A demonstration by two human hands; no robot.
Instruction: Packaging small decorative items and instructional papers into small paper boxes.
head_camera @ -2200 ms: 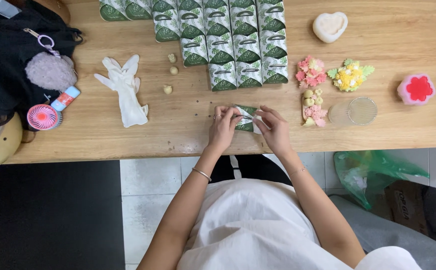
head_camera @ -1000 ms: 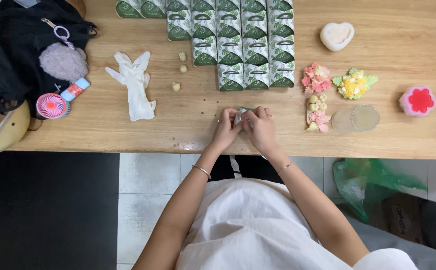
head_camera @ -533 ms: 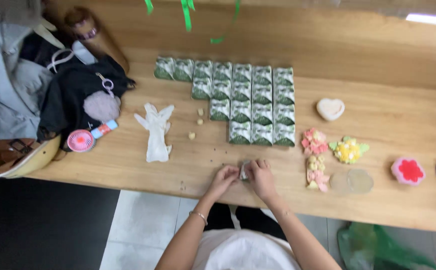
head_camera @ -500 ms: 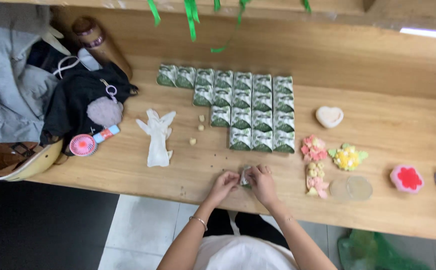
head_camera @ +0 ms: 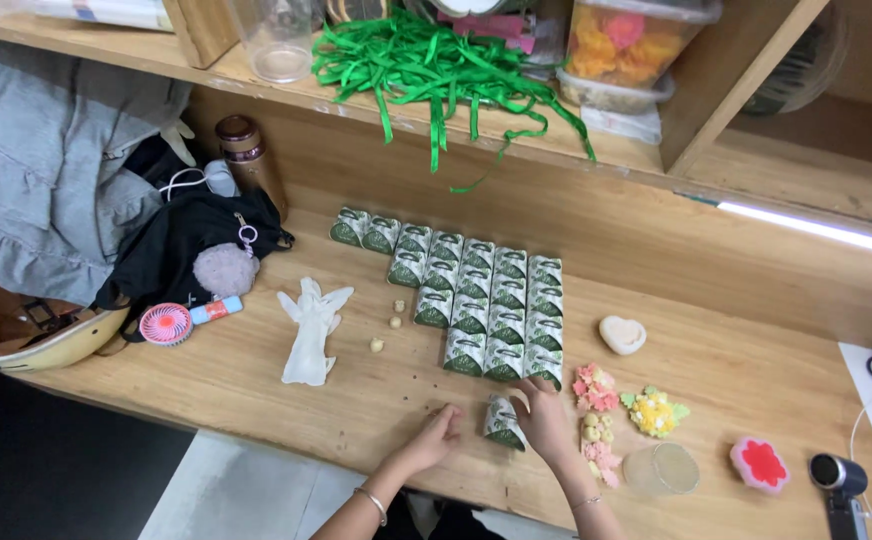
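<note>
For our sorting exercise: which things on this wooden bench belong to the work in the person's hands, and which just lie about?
In hand:
small green-and-white folded packet under the right hand
left hand beside it
rows of matching green-and-white packets

Lying about:
white rubber glove
cream heart-shaped soap
pink round handheld fan
brown flask

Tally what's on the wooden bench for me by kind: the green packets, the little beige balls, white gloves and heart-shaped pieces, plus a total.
green packets: 20, counting the one at the right hand
small beige balls: 3
white glove: 1
white heart-shaped piece: 1
Total: 25
</note>
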